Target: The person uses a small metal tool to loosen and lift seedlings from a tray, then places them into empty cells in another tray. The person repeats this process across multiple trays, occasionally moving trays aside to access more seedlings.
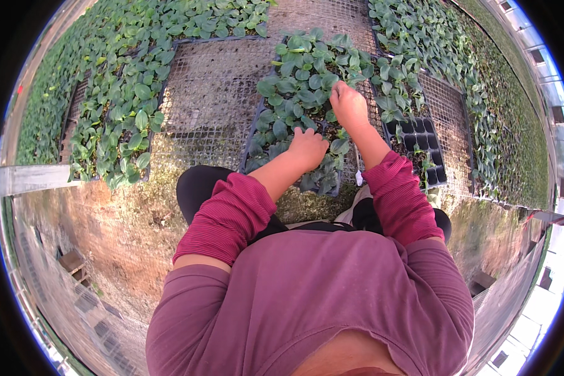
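Directly before me a dark plastic plug tray (258,123) of broad-leaved green seedlings (302,74) lies on wire mesh. My left hand (309,148) is low over the near half of this tray, its bent fingertips among the leaves. Farther up and to the right, my right hand (349,104) has thumb and fingers drawn together at the foliage by the tray's right side. Leaves and the hands themselves hide whether either one grips a stem. Between the hands, dark potting mix shows through a gap in the leaves.
At right, a partly filled plug tray (416,136) shows bare black cells beside its seedlings. A white tag (359,177) hangs near my right forearm. Dense seedling trays (122,108) cover the left. Wire mesh bench top (207,94) shows between trays, and a pale bench rail (33,180) juts out at left.
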`<state>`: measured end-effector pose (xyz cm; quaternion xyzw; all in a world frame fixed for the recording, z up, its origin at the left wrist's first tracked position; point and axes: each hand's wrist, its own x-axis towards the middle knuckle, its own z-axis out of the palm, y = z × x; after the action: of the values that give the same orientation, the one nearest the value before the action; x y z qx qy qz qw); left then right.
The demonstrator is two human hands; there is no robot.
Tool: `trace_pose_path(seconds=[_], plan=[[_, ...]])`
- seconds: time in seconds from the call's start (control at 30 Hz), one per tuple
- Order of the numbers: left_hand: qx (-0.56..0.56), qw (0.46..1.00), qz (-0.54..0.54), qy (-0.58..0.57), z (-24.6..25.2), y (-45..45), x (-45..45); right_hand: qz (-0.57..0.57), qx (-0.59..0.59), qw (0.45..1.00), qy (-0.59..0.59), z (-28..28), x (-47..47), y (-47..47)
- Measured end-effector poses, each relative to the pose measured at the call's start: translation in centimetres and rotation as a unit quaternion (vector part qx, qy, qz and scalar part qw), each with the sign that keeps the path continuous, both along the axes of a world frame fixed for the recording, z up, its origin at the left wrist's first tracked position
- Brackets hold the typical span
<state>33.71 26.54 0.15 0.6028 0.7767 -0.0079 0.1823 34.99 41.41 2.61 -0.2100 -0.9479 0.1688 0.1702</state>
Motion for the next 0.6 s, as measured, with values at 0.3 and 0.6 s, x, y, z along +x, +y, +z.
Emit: trace_pose_path(seconds=[0.3, 0.6], plan=[[0.047, 0.999, 0.005, 0.019, -1.4, -0.4, 0.1, -0.100, -0.060, 0.991, -0.064, -4.1, -1.9, -0.9], [0.034, 0.999, 0.025, 0.002, -0.6, 0.3, -0.2, -0.231, -0.593, 0.768, 0.076, -9.1, 1.6, 3.4]])
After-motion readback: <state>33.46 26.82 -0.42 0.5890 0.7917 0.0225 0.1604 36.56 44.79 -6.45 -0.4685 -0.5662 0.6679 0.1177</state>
